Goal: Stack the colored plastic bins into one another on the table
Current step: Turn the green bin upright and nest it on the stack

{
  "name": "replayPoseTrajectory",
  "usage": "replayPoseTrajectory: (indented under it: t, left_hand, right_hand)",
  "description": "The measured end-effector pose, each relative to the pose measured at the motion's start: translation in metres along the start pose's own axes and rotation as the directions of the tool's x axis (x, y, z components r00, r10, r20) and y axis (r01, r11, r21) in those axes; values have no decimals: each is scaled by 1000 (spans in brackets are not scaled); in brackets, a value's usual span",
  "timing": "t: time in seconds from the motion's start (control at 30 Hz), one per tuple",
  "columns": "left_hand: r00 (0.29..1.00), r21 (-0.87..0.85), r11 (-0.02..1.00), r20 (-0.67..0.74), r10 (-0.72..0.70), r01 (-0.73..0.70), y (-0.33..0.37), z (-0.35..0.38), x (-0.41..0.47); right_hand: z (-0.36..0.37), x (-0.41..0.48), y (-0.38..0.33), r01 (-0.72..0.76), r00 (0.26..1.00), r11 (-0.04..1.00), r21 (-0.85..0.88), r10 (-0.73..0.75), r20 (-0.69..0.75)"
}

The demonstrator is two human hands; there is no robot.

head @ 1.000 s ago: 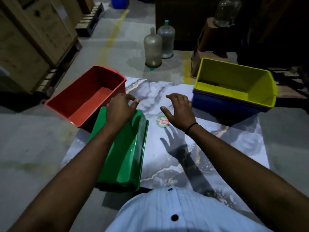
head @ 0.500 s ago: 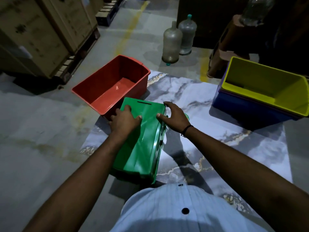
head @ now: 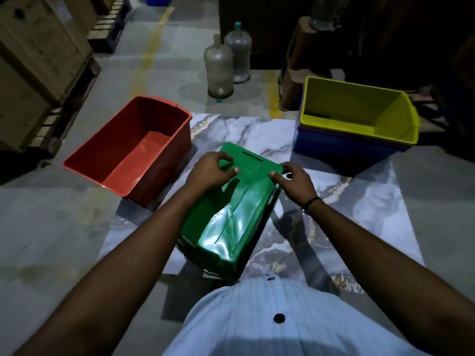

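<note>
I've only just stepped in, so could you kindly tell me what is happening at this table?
A person is sorting plastic bins on the marble table. Both hands hold the far end of an upside-down green bin: the left hand on top, the right hand at its edge. A red bin sits open to the left. On the right, a yellow bin is already nested in a blue bin.

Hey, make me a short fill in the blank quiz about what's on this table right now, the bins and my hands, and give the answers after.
1. Both hands, the left hand and the right hand, rest on the ______ bin, which lies upside down.
2. The yellow bin sits nested inside the ______ bin.
3. The red bin stands open side up and holds ______.
4. A dark band is worn on the ______ wrist.

Missing words: green; blue; nothing; right
</note>
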State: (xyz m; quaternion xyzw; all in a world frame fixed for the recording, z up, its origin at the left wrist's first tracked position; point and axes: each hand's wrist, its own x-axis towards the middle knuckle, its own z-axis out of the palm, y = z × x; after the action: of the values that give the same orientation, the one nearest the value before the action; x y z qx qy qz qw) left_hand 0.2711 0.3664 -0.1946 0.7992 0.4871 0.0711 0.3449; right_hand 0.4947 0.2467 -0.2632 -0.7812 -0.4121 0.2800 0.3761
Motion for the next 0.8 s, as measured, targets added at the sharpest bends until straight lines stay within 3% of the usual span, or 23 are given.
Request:
replayPoseTrajectory:
  t: [0.17, 0.27, 0.37, 0.47, 0.53, 0.57, 0.63, 0.67, 0.8]
  left_hand:
    - [994, -277, 960, 88, 70, -43, 24, 15, 17]
    - [993, -307, 950, 77, 91, -63, 27, 20, 21]
    - [998, -260, 964, 32, 58, -48, 28, 21, 16]
    - [997, -128, 989, -5, -74, 73, 17, 17, 12]
    - [961, 66, 968, 123, -248, 241, 11, 12, 5]
    - [911, 130, 932, 206, -358, 337, 9, 8, -3]
    - [807, 85, 874, 349, -476, 479, 5, 6, -13]
    - [797, 39, 864, 369, -479, 501, 3, 7, -16]
    - [882, -41, 907, 255, -397, 420, -6, 11, -14]
  right_hand:
    - [-38, -22, 37, -148, 976, 988, 32, 151, -156]
    - [-53, -37, 48, -179, 946, 983, 47, 185, -266]
    - [-58, -45, 55, -199, 911, 977, 71, 211, -354]
    - [-58, -48, 52, -207, 903, 977, 50, 211, -375]
    - [-55, -50, 46, -229, 890, 972, 57, 232, -392]
    - [-54, -50, 46, -250, 878, 964, 94, 267, -398]
    - [-52, -48, 47, -302, 849, 930, 208, 361, -385]
    - [-52, -47, 46, -338, 833, 890, 307, 435, -343]
    - [-51, -47, 57, -443, 796, 695, 566, 595, -108]
